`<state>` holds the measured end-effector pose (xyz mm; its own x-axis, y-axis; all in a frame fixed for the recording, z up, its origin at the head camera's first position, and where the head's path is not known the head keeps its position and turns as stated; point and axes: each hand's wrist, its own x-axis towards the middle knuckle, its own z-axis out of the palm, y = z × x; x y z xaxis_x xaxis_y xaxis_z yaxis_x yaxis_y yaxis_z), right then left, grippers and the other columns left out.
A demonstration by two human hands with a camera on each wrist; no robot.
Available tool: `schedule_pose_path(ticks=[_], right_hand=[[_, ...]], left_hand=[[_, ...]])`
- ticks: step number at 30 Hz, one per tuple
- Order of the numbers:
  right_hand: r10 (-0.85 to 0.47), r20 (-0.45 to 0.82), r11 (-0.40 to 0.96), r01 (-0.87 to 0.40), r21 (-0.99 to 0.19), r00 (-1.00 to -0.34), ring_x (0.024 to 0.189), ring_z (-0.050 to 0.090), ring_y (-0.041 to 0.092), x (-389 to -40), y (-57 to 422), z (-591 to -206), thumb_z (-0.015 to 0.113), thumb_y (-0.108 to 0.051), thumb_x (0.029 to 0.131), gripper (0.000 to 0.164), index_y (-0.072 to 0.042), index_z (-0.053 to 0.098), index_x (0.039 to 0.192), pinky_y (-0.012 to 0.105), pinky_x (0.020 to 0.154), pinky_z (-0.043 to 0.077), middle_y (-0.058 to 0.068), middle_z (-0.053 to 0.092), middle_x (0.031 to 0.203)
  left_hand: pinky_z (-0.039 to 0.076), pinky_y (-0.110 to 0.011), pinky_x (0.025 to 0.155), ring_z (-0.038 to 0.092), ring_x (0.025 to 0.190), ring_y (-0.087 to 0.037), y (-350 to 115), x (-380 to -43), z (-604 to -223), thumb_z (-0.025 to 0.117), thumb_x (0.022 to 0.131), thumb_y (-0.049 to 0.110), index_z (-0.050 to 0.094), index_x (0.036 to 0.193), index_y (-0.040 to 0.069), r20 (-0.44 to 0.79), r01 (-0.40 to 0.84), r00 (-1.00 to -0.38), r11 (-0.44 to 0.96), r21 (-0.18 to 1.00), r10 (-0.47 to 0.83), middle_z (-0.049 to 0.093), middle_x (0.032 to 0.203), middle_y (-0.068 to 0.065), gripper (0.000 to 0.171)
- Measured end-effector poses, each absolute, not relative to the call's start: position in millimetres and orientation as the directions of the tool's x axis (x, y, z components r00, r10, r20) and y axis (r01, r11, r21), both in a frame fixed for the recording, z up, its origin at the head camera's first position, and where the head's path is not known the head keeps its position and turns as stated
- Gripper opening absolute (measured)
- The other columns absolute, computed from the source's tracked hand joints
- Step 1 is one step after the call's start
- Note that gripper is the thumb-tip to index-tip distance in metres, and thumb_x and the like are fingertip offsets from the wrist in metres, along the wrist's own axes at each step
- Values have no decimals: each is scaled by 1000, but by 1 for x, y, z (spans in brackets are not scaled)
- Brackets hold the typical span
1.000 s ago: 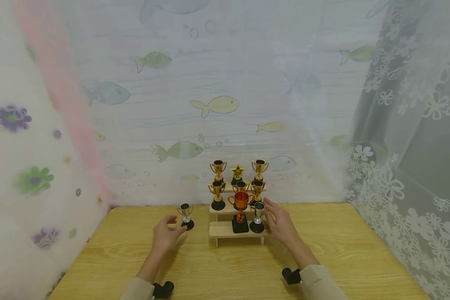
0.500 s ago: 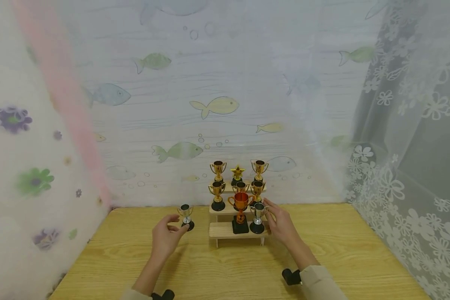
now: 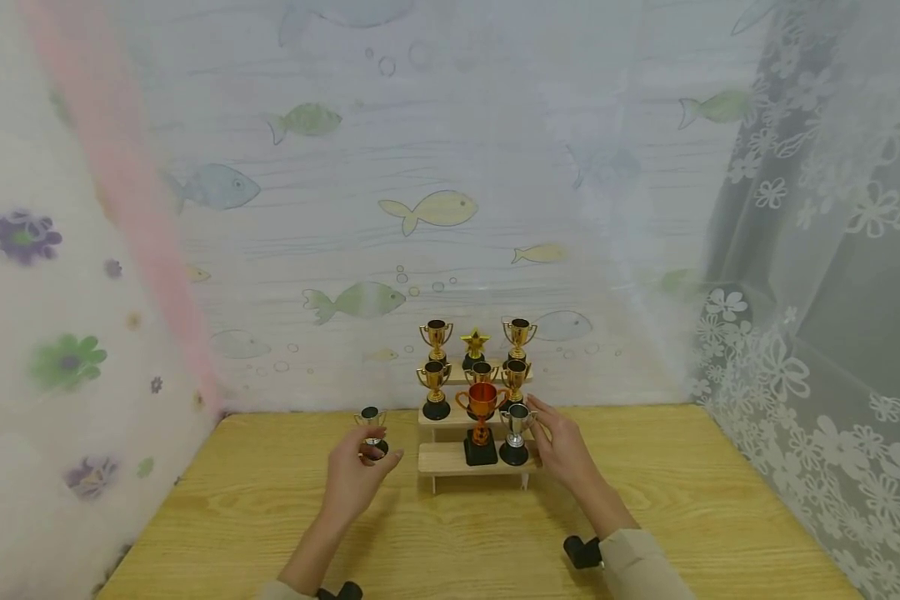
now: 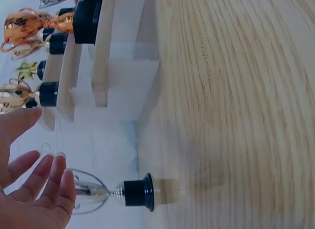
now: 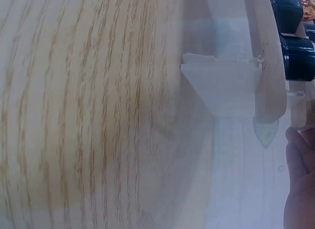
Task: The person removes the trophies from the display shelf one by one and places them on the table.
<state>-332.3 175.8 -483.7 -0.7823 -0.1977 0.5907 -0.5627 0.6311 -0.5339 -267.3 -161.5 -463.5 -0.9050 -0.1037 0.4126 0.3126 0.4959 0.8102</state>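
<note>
A small silver trophy cup with a black base stands upright on the table, left of a tiered wooden stand. My left hand is in front of this cup and partly covers it. In the left wrist view its thumb and fingers are spread apart with nothing between them, the fingertips overlapping the cup's handle. My right hand is at the stand's right end, fingers extended beside a second silver trophy cup. That cup shares the lowest step with an orange trophy cup on a square black base.
Gold trophy cups fill the middle step. A gold star trophy stands between two gold cups on the top step. Behind the wooden table hangs a fish-print curtain, with lace fabric at right.
My left hand has moved right and its thumb has left the base of the silver trophy cup, which stays in place. My right hand has not moved.
</note>
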Motion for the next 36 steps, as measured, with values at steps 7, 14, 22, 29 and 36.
schedule_pose_path(ticks=[7,14,22,29,36], right_hand=[[-191,590,629,-559,-540,-785,130,55,44,-333,175,-485,59,-5,103,16,2,73,98,57,105,45,22,57,143],[-197,575,629,-553,-547,-794,132,53,44,-332,175,-484,58,-6,104,19,5,72,109,57,106,44,22,56,145],[-201,569,636,-548,-543,-797,131,54,44,-331,175,-481,57,-6,104,21,7,72,113,57,106,44,23,56,145],[-209,577,632,-559,-537,-790,129,55,46,-330,176,-479,57,-7,104,24,8,71,115,58,105,44,24,57,143],[-209,570,638,-552,-537,-795,130,54,45,-331,176,-481,57,-7,104,25,8,70,120,58,106,44,23,56,145]], left_hand=[[53,-32,78,65,93,-29,-141,-270,-463,82,88,18,69,123,5,434,377,-901,503,778,3,69,116,-8,40],[54,-48,84,64,97,-29,-117,-272,-466,80,91,29,66,129,4,429,415,-899,488,768,89,65,124,-15,48],[55,-45,84,63,98,-27,-94,-275,-464,82,89,27,65,130,-1,424,421,-898,510,750,116,65,117,-12,52],[55,-44,84,64,100,-27,-75,-277,-466,80,90,35,65,128,-5,427,428,-893,558,711,140,66,121,-18,57],[56,-49,87,65,106,-33,-61,-284,-475,82,89,34,63,132,-3,385,385,-915,544,746,120,67,124,-21,60]])
